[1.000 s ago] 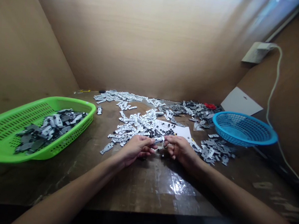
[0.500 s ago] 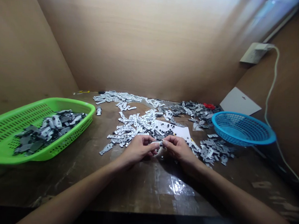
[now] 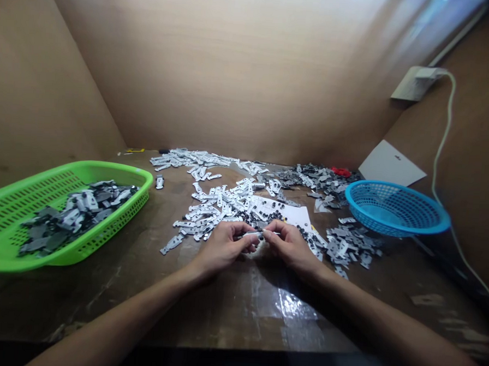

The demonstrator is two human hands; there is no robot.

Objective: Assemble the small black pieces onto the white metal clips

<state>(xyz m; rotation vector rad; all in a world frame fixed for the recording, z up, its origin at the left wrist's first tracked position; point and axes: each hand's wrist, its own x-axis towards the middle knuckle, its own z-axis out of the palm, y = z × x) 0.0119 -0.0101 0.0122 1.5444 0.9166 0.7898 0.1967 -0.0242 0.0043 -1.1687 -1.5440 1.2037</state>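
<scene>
My left hand [image 3: 227,244] pinches a small light-grey hinge-like metal piece [image 3: 251,233] between thumb and fingers. Close against it on the right, my right hand [image 3: 289,242] has its thumb and forefinger pressed on the same piece's other end; the fingers hide most of it. Just beyond the hands lie small black round parts [image 3: 274,214], some of them on a white sheet [image 3: 298,213]. A heap of similar pale metal pieces [image 3: 221,200] spreads ahead and to the left of my fingers.
A green basket [image 3: 142,199] with grey assembled-looking pieces stands at left. On the right is a blue round basket [image 3: 430,230], with grey parts [image 3: 350,246] in front of it. Darker pieces [image 3: 322,179] and a red item [image 3: 340,171] lie behind. A white cable [image 3: 444,139] hangs at right.
Both hands stay together at nearly the same spot, with slight finger movement; the held piece now lies flatter between them. The view has shifted a little.
</scene>
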